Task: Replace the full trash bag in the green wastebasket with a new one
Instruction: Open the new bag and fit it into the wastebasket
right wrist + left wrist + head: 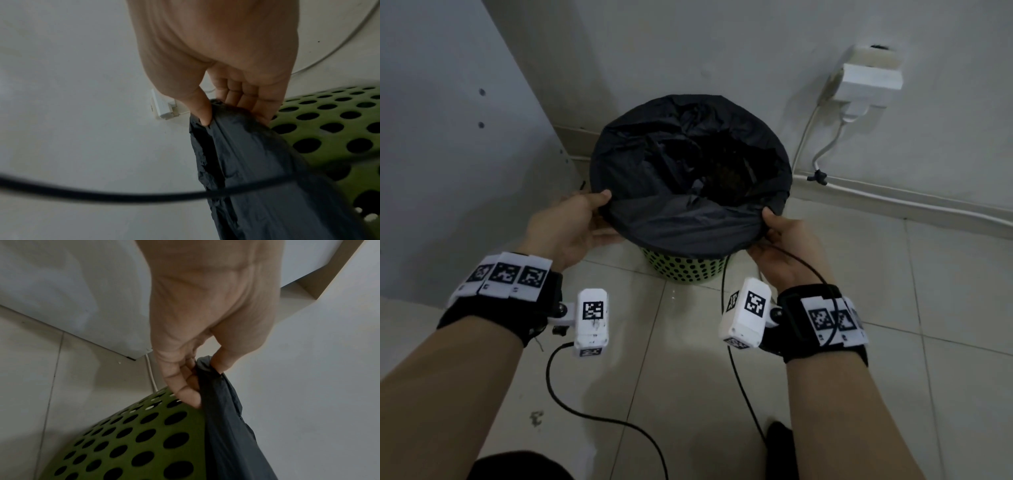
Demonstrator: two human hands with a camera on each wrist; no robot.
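A green wastebasket with round holes stands on the tiled floor by the wall, lined with a black trash bag folded over its rim. My left hand pinches the bag's folded edge at the near left of the rim, thumb on top. My right hand pinches the edge at the near right. The left wrist view shows the thumb and fingers squeezing the black film against the green wall. In the right wrist view the black bag is likewise gripped beside the basket. Dark contents lie inside.
A grey cabinet panel stands close on the left. A white wall socket with a plug and white cables sit on the right wall. Black camera cables trail over the floor tiles near me.
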